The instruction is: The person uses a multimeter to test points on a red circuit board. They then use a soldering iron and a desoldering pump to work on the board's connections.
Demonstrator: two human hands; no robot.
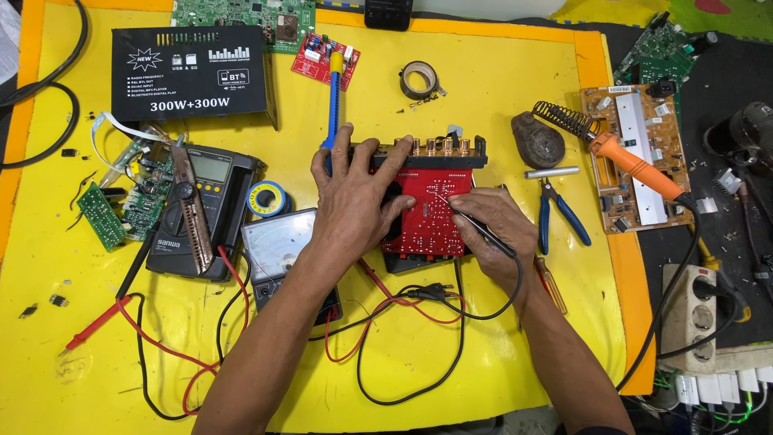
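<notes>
My left hand [354, 201] lies flat with spread fingers on the left part of a red circuit board [431, 211] mounted in a black frame with a row of copper jacks [439, 147] at its far edge. My right hand [501, 234] grips a thin black test probe [475, 221], whose tip touches the red board near its middle. The probe's black lead [451, 314] loops toward me across the yellow mat [499, 346].
Left of the board lie an analog meter [278, 246], a digital multimeter [205, 209], a solder reel [266, 198] and a red probe [93, 329]. An orange soldering iron [632, 165] in its coil stand, blue pliers [564, 213] and another board [640, 153] sit right. A power strip [688, 318] is at the right edge.
</notes>
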